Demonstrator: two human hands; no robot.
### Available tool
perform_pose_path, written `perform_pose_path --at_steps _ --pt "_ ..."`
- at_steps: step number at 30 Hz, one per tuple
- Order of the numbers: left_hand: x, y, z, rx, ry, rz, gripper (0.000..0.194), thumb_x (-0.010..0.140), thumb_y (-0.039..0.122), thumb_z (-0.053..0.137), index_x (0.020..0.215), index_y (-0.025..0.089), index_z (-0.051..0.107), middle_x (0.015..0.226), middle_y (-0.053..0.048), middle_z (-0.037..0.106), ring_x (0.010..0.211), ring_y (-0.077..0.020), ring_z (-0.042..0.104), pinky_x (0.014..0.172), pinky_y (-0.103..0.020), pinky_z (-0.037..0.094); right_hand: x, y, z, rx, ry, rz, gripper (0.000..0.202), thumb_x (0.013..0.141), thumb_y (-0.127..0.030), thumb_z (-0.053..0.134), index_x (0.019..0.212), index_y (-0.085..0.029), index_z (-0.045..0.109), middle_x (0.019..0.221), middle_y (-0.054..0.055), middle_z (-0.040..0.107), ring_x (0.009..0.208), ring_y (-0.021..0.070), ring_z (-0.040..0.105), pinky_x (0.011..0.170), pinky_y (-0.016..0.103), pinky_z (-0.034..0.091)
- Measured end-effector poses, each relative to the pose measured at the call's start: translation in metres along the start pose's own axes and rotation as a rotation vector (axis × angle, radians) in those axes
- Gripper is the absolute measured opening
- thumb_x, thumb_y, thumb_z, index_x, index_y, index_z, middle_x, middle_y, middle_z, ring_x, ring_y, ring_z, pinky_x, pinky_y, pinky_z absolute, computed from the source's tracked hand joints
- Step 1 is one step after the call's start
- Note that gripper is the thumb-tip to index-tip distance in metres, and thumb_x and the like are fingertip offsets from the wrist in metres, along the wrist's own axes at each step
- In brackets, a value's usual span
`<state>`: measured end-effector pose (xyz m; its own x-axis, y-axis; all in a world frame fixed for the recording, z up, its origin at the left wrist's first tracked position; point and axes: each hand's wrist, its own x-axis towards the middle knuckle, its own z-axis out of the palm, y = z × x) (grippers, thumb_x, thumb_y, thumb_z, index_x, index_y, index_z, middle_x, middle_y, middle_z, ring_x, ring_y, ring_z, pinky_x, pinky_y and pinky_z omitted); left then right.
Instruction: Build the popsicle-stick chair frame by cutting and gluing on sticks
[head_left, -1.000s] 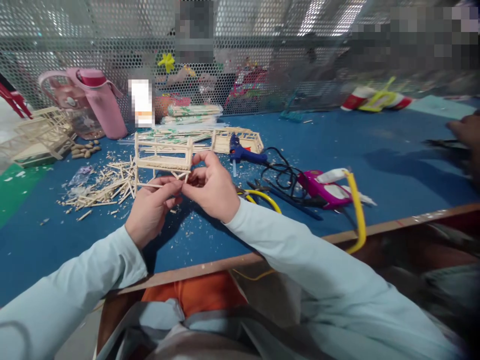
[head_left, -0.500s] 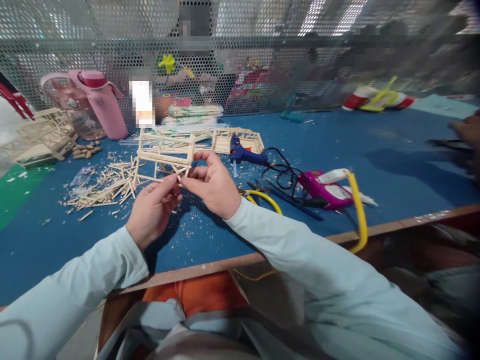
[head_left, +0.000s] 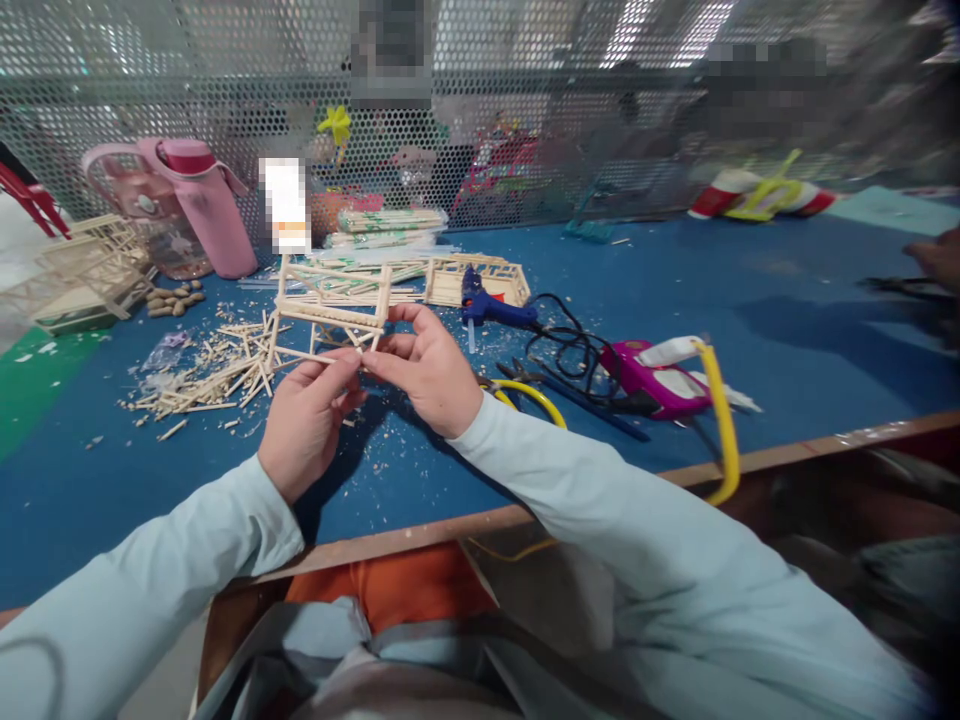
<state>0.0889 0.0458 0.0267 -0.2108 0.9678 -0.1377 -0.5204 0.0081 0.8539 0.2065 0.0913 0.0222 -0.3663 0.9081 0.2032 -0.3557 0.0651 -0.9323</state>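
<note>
A small frame of thin wooden sticks (head_left: 330, 315) is held up above the blue table, between both hands. My left hand (head_left: 311, 415) pinches at its lower near corner, thumb and forefinger closed. My right hand (head_left: 431, 375) is closed on the same corner from the right, its fingertips meeting the left ones; the exact contact is partly hidden by the fingers. Behind and left of the frame lies a heap of loose stick pieces (head_left: 217, 385). A blue glue gun (head_left: 499, 308) rests right of the frame, beside another stick frame (head_left: 450, 280).
Yellow-handled pliers (head_left: 536, 395), a black cable (head_left: 559, 340) and a magenta tool (head_left: 660, 380) with a yellow-handled saw (head_left: 724, 430) lie to the right. Pink bottles (head_left: 217, 215), peanuts (head_left: 176, 298) and packed sticks (head_left: 390, 228) stand behind. Another person's hand (head_left: 937, 260) shows far right.
The left hand has shifted very slightly right at the frame's lower corner, thumb closer to the right fingertips. The stick frame stays held in nearly the same position.
</note>
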Motion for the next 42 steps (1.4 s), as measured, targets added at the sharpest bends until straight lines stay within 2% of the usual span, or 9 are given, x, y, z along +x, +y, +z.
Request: perform_pose_path --at_steps 6,13,20,24,36,42 --pt "-0.0016 0.0023 0.002 -0.012 -0.013 -0.023 0.022 0.055 0.026 0.085 0.062 0.014 0.067 0.058 0.003 0.06 0.052 -0.0058 0.05 0.054 -0.019 0.046 0.0007 -0.0024 0.0001 -0.074 0.003 -0.01 0.057 0.058 -0.029 0.081 0.096 -0.024 0.039 0.065 -0.01 0.061 0.057 0.008 0.058 0.061 0.023 0.047" --pt "0.0003 0.0023 -0.0015 0.001 -0.031 -0.053 0.016 0.059 0.021 0.082 0.068 0.016 0.07 0.059 0.003 0.06 0.051 -0.0073 0.05 0.054 -0.023 0.046 -0.0006 -0.0053 0.0011 -0.192 0.017 -0.07 0.057 0.058 -0.03 0.081 0.097 -0.025 0.039 0.065 -0.009 0.061 0.056 0.0099 0.059 0.059 0.025 0.046" --pt "0.0021 0.0034 -0.004 -0.007 -0.067 -0.088 0.014 0.062 0.023 0.081 0.067 0.015 0.07 0.053 0.004 0.054 0.049 -0.0059 0.044 0.048 -0.019 0.041 -0.0018 -0.0047 -0.0013 -0.176 -0.03 -0.075 0.053 0.059 -0.027 0.079 0.097 -0.023 0.042 0.063 -0.008 0.061 0.056 0.009 0.058 0.062 0.024 0.045" --pt "0.0032 0.0033 -0.0046 -0.018 -0.086 -0.097 0.012 0.065 0.022 0.079 0.071 0.015 0.071 0.061 0.002 0.058 0.051 -0.0053 0.044 0.045 -0.016 0.039 -0.0014 -0.0036 -0.0028 -0.179 -0.06 -0.097 0.048 0.064 -0.026 0.075 0.098 -0.023 0.041 0.065 -0.008 0.06 0.058 0.0095 0.058 0.064 0.026 0.046" --pt "0.0035 0.004 -0.0049 -0.003 -0.103 -0.103 0.007 0.067 0.02 0.076 0.069 0.016 0.07 0.057 0.002 0.052 0.049 -0.0065 0.041 0.045 -0.019 0.036 -0.0013 -0.0039 -0.0036 -0.21 -0.066 -0.113 0.048 0.064 -0.03 0.075 0.098 -0.024 0.041 0.065 -0.009 0.059 0.058 0.0104 0.057 0.064 0.028 0.046" --pt "0.0041 0.0033 -0.0059 -0.006 -0.098 -0.102 0.012 0.065 0.023 0.079 0.07 0.017 0.07 0.054 0.003 0.052 0.049 -0.007 0.041 0.047 -0.021 0.036 -0.0017 -0.0042 -0.0035 -0.22 -0.054 -0.115 0.048 0.064 -0.03 0.075 0.097 -0.024 0.041 0.065 -0.008 0.059 0.059 0.0102 0.057 0.066 0.028 0.047"
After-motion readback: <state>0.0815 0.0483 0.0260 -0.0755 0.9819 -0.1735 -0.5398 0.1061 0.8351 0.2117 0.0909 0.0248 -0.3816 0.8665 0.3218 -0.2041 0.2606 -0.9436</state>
